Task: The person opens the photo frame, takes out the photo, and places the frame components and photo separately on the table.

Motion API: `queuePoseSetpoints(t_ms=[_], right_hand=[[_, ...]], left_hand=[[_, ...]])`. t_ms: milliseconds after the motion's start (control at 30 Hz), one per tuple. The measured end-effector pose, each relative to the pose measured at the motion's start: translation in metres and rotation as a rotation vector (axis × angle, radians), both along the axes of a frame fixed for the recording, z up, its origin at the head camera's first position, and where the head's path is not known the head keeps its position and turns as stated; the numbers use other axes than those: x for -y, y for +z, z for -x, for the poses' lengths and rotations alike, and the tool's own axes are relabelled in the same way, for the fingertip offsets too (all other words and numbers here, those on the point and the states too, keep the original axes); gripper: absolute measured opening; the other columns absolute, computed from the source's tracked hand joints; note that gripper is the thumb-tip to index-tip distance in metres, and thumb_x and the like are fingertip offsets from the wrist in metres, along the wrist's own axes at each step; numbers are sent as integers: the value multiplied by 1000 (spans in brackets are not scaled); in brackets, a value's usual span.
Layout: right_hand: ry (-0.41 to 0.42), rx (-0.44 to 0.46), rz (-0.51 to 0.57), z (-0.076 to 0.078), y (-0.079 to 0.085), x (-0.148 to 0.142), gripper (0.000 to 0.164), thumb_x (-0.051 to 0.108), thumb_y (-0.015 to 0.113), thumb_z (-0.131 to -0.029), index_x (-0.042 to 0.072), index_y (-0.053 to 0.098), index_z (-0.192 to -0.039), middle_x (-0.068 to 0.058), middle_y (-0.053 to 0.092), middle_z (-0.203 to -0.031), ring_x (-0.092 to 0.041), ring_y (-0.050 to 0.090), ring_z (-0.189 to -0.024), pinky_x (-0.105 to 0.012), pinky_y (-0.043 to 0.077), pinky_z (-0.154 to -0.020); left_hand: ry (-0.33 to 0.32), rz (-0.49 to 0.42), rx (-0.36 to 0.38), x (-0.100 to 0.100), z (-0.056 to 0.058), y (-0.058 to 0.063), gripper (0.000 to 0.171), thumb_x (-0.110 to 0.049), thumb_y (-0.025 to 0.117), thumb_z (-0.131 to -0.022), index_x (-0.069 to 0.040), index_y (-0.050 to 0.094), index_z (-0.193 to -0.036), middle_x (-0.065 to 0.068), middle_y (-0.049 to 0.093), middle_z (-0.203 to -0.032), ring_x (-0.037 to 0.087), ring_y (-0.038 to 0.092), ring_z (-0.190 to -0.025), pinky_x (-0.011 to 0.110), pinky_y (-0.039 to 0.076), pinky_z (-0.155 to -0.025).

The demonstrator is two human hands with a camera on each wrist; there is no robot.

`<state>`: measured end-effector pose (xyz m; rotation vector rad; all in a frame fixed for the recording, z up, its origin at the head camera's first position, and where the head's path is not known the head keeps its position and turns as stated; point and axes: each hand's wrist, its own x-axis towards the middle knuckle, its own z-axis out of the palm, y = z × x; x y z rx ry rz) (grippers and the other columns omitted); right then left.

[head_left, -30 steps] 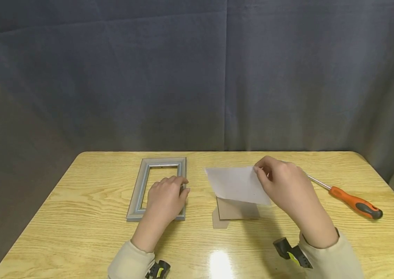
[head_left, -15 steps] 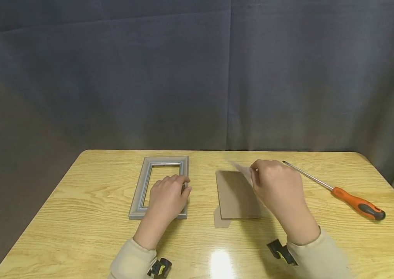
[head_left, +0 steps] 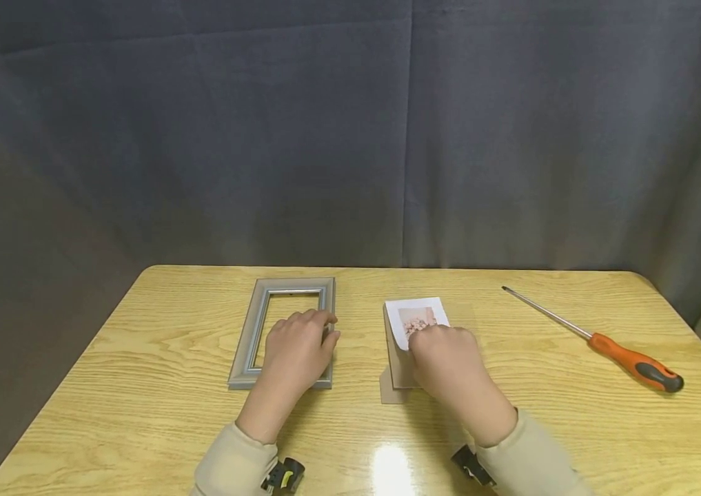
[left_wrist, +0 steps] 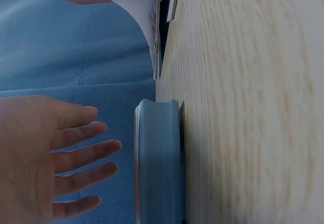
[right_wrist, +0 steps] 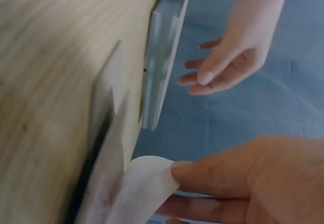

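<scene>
In the head view my right hand (head_left: pixel 452 362) pinches a white-bordered photo print (head_left: pixel 413 311), its picture side up. The far end of the print lies over a brown backing board (head_left: pixel 402 365), and the near end is hidden under the hand. Thumb and fingers hold the curled-up edge of the paper (right_wrist: pixel 149 183) in the right wrist view. A grey-blue picture frame (head_left: pixel 245 348) lies flat at left with an open middle. My left hand (head_left: pixel 300 344) hovers over its right side, and the left wrist view shows loose, spread fingers (left_wrist: pixel 88 153) apart from the frame.
An orange-and-black screwdriver (head_left: pixel 629 358) lies at right, its shaft pointing away to the left. A small brown flap (head_left: pixel 390 391) sticks out under the board's near left corner. The wooden table (head_left: pixel 139 386) ends at a dark curtain (head_left: pixel 294 138).
My right hand has moved left and down with the print, which has turned from its blank side to its picture side and come onto the board. The left hand stays over the frame.
</scene>
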<state>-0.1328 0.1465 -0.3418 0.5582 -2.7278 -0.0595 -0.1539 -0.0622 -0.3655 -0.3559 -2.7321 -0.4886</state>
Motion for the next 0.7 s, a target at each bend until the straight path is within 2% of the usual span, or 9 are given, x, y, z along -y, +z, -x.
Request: queuePoseSetpoints(t_ms=[133, 267, 467, 533, 700], right_hand=[[1, -11, -20, -2, -5, 3, 18, 3, 65, -63, 10, 55, -50, -3, 57, -46, -17, 43, -40, -38, 43, -36], [-5, 14, -34, -3, -7, 5, 21, 8, 67, -68, 9, 55, -50, -4, 57, -46, -18, 45, -41, -38, 44, -36], [4, 37, 2, -5, -6, 4, 37, 35, 70, -77, 13, 55, -51, -2, 60, -49, -18, 50, -44, -37, 46, -38], [24, -16, 30, -5, -5, 2, 36, 37, 71, -76, 13, 56, -53, -1, 59, -48, -17, 50, -43, -35, 45, -38], [94, -243, 114, -1, -3, -6, 25, 22, 71, -77, 9, 61, -57, -1, 52, -44, -18, 46, -41, -32, 39, -35]], left_hand=[[-3, -2, -2, -1, 0, 1, 21, -25, 66, -85, -13, 72, -100, 3, 76, -89, 23, 66, -82, 44, 56, -73], [-3, -2, 0, -2, 0, 1, 21, -25, 66, -84, -13, 72, -100, 3, 76, -89, 23, 66, -83, 45, 56, -74], [-2, -7, 22, -2, -1, 3, 22, -26, 64, -85, -13, 72, -102, 4, 76, -96, 24, 66, -87, 46, 56, -78], [1, -6, 31, -1, -2, 3, 23, -26, 64, -86, -14, 72, -103, 5, 76, -99, 25, 66, -90, 46, 55, -81], [1, 11, 20, 3, -4, 4, 23, -27, 65, -85, -13, 72, -103, 5, 75, -101, 26, 65, -94, 47, 54, -86]])
